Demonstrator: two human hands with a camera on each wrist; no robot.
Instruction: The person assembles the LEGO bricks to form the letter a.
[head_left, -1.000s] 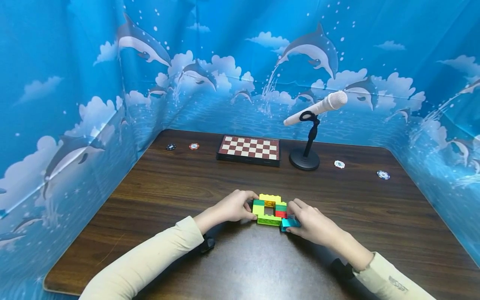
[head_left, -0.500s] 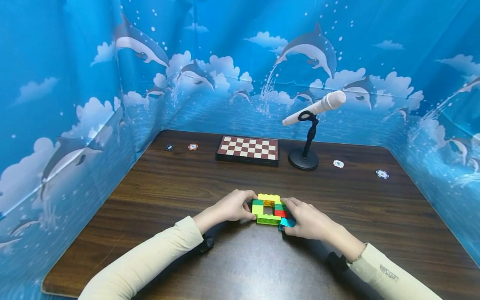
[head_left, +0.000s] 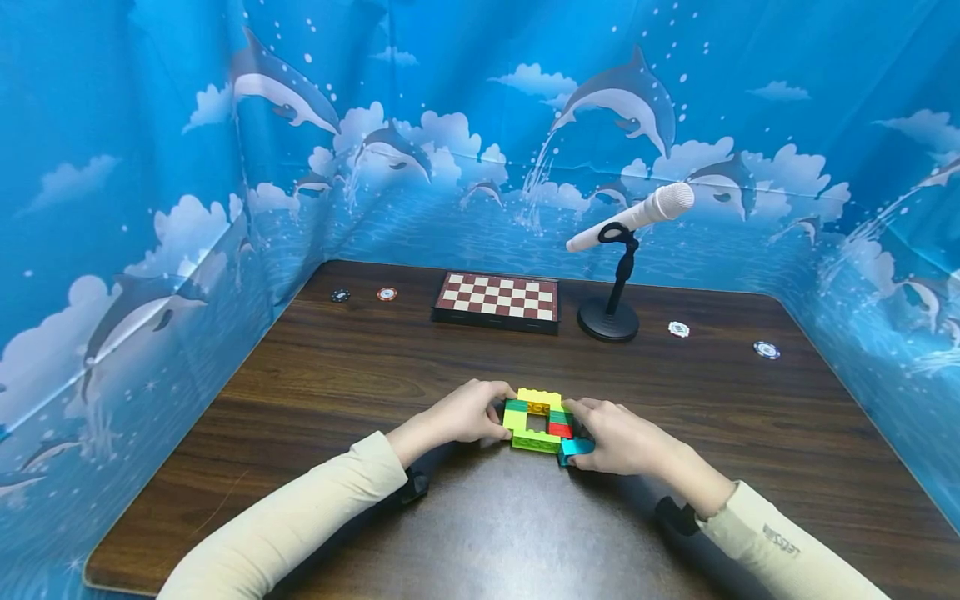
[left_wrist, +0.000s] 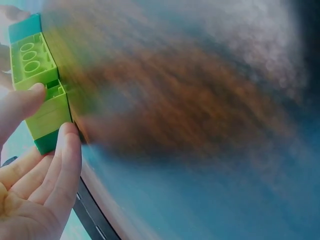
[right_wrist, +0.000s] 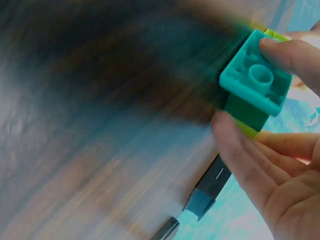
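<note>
A small square ring of toy building bricks (head_left: 536, 442), lime, yellow, green and red, sits on the table with a gap in its middle. My left hand (head_left: 467, 414) pinches its left side, thumb at the near corner and fingers at the far one. At the near right corner is a teal brick (head_left: 573, 451). My right hand (head_left: 624, 440) holds it, thumb against the teal brick and fingers along the ring's far right side. In the right wrist view the teal brick (right_wrist: 272, 95) shows its hollow underside; a lime brick (left_wrist: 34, 59) does so in the left wrist view.
Behind the bricks lie a checkered board box (head_left: 497, 300) and a white microphone (head_left: 633, 218) on a black stand (head_left: 609, 320). Poker chips (head_left: 387, 294) are scattered along the back of the wooden table (head_left: 337, 358). A dolphin-printed curtain (head_left: 450, 208) encloses it.
The right hand has shifted slightly left, its fingers closer along the ring's right side, and the teal brick has moved slightly left with it. The left hand keeps its hold.
</note>
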